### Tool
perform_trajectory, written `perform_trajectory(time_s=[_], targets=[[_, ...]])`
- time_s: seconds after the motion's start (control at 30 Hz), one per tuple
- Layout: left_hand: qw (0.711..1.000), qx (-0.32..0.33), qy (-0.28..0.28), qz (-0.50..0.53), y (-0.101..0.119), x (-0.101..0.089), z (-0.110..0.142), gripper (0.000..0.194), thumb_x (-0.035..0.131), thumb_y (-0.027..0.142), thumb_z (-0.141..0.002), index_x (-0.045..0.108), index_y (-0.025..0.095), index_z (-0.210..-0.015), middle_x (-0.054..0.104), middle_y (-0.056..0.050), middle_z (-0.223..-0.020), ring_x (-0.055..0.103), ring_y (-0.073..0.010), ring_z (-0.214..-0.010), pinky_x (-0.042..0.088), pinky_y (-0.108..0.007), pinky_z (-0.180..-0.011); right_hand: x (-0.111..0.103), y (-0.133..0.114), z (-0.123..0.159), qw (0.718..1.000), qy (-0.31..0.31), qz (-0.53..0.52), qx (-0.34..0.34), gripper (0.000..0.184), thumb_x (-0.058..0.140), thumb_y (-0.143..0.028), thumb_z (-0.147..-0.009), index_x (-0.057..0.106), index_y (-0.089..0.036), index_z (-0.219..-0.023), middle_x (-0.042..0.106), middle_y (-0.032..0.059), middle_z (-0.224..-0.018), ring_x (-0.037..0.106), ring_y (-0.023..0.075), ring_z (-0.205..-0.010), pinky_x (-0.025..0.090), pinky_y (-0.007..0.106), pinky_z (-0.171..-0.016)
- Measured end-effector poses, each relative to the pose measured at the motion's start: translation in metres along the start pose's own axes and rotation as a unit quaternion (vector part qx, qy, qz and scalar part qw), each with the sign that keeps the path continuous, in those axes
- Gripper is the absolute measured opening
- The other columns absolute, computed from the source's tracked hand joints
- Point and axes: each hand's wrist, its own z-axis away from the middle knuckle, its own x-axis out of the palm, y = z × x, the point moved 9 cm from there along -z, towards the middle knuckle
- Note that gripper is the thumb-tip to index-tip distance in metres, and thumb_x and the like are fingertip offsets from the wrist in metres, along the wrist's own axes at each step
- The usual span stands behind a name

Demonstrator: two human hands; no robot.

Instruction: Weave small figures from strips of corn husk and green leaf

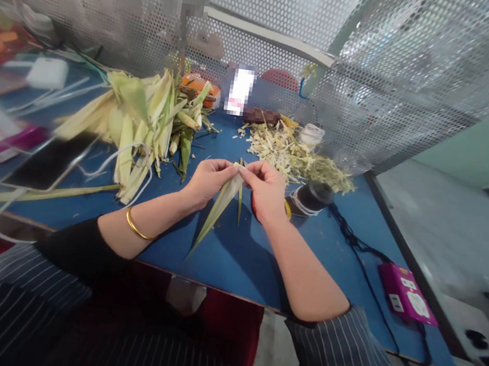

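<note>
A pale green corn husk (223, 199) hangs pointed end down above the blue table, pinched at its top edge by both hands. My left hand (208, 183) closes thumb and fingertips on the husk's upper left side. From the right, my right hand (267, 187) pinches the same top edge, the two thumbs almost meeting. A narrow husk strip (239, 203) dangles just below the right fingertips. Behind the right wrist, a yellow and red rounded thing (287, 209) is mostly hidden, and a black spool (314, 199) stands beside it.
A heap of corn husks (138, 115) lies at the left, near a phone (51, 160) with a white cable. Husk scraps (282, 149) are piled at the back right. A purple power strip (408, 293) sits at the right edge, with black cords. Perforated metal panels (264, 35) close off the back.
</note>
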Motion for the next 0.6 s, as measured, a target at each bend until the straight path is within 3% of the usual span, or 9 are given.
perform_trajectory(time_s=[0.2, 0.27, 0.43, 0.5, 0.6], targets=[[1.0, 0.01, 0.021, 0.008, -0.001, -0.003, -0.002, 0.026, 0.064, 0.038, -0.074, 0.06, 0.014, -0.066, 0.052, 0.002, -0.057, 0.04, -0.0063, -0.049, 0.031, -0.02, -0.046, -0.001, -0.016, 0.005, 0.995, 0.02, 0.07, -0.071, 0.012, 0.063, -0.029, -0.076, 0.058, -0.02, -0.07, 0.054, -0.0036, -0.063, 0.046, 0.0096, -0.057, 0.04, 0.026, -0.059], [0.999, 0.024, 0.023, 0.0, -0.001, -0.004, -0.003, 0.027, 0.063, 0.039, -0.075, 0.061, 0.014, -0.068, 0.053, 0.002, -0.058, 0.04, -0.0066, -0.05, 0.032, -0.02, -0.047, 0.001, -0.014, 0.005, 0.997, 0.017, 0.057, -0.057, 0.012, 0.064, -0.029, -0.075, 0.058, -0.019, -0.071, 0.055, -0.0033, -0.064, 0.047, 0.0096, -0.058, 0.041, 0.026, -0.059], [0.995, 0.074, 0.046, -0.05, -0.002, -0.01, -0.007, 0.025, 0.058, 0.039, -0.08, 0.062, 0.015, -0.074, 0.06, -0.002, -0.067, 0.05, -0.0103, -0.059, 0.039, -0.022, -0.054, 0.012, 0.012, 0.007, 0.997, -0.017, -0.02, 0.07, 0.023, 0.07, -0.036, -0.068, 0.054, -0.019, -0.068, 0.052, -0.0041, -0.058, 0.048, 0.0103, -0.054, 0.043, 0.026, -0.055], [0.989, 0.098, 0.049, -0.094, 0.001, -0.01, -0.007, 0.025, 0.054, 0.039, -0.082, 0.063, 0.016, -0.076, 0.062, -0.002, -0.07, 0.051, -0.0115, -0.063, 0.039, -0.022, -0.056, 0.012, 0.012, 0.008, 0.997, -0.006, -0.03, 0.069, 0.024, 0.07, -0.036, -0.068, 0.052, -0.019, -0.066, 0.05, -0.0049, -0.056, 0.047, 0.0096, -0.053, 0.043, 0.026, -0.055], [0.978, 0.122, 0.051, -0.159, 0.007, -0.01, -0.006, 0.024, 0.052, 0.036, -0.084, 0.062, 0.016, -0.076, 0.06, -0.001, -0.069, 0.049, -0.0117, -0.063, 0.038, -0.023, -0.057, 0.009, 0.002, 0.009, 1.0, 0.003, 0.002, 0.005, 0.019, 0.067, -0.031, -0.072, 0.053, -0.019, -0.067, 0.05, -0.005, -0.059, 0.045, 0.0087, -0.054, 0.041, 0.025, -0.056]])
